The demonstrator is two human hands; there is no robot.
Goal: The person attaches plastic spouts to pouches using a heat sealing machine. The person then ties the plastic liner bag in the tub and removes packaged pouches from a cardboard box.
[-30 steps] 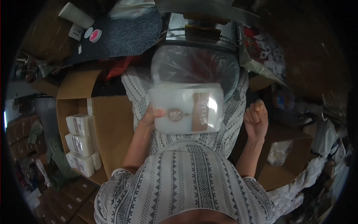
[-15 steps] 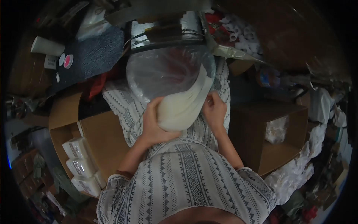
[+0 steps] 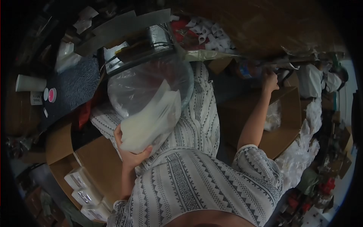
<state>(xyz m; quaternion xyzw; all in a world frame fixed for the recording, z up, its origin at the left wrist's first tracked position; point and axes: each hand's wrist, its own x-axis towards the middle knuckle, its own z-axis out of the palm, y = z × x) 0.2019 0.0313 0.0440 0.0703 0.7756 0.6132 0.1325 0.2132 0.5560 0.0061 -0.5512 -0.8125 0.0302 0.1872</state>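
My left hand [image 3: 130, 153] is closed around the lower end of a bundle of thin, whitish plastic sheets or bags [image 3: 147, 125]. The bundle's loose upper ends fan out over a basin lined with clear plastic [image 3: 132, 85], which sits by my lap. Stretched far out to the right, my right hand [image 3: 270, 80] has its fingers curled in. What they hold, if anything, I cannot make out. It is near a clear container with a blue label [image 3: 247, 70] and above an open cardboard box [image 3: 289, 113].
On the left, another cardboard box [image 3: 60, 142] holds several wrapped white packs [image 3: 85, 193]. A dark textured mat [image 3: 80, 81] lies near a white cup [image 3: 31, 83] and a small pink-topped pot [image 3: 51, 95]. White tube-like pieces [image 3: 211, 36] are heaped at the back.
My right hand has moved from beside the bundle out to the far right. The left hand keeps the bundle, and the whole view has turned rightward.
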